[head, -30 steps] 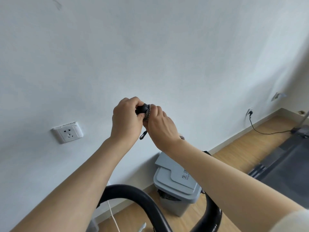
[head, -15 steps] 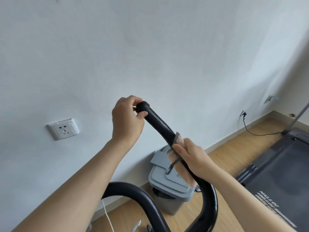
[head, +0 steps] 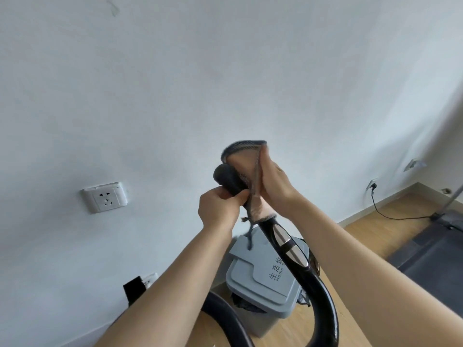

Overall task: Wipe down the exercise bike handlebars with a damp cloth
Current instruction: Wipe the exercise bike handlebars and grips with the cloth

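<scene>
A black exercise bike handlebar [head: 323,304] curves up from the bottom of the view to a rounded end [head: 225,175] near the middle. My left hand [head: 220,209] grips the bar just below that end. My right hand [head: 275,186] presses a beige cloth with a dark grey edge [head: 246,156] against the bar's upper part, wrapped around it. A cloth loop hangs down beneath my hands. A silver sensor strip [head: 288,244] shows on the bar below the cloth. A second black bar [head: 225,314] curves at the bottom.
A grey lidded bin [head: 263,279] stands on the wood floor by the white wall, right behind the bar. A wall socket [head: 104,197] is at the left. A treadmill [head: 436,256] with a power cord lies at the right.
My right hand has slid the cloth back up the bar from its lower part to near the end. My left hand has shifted slightly down from the tip.
</scene>
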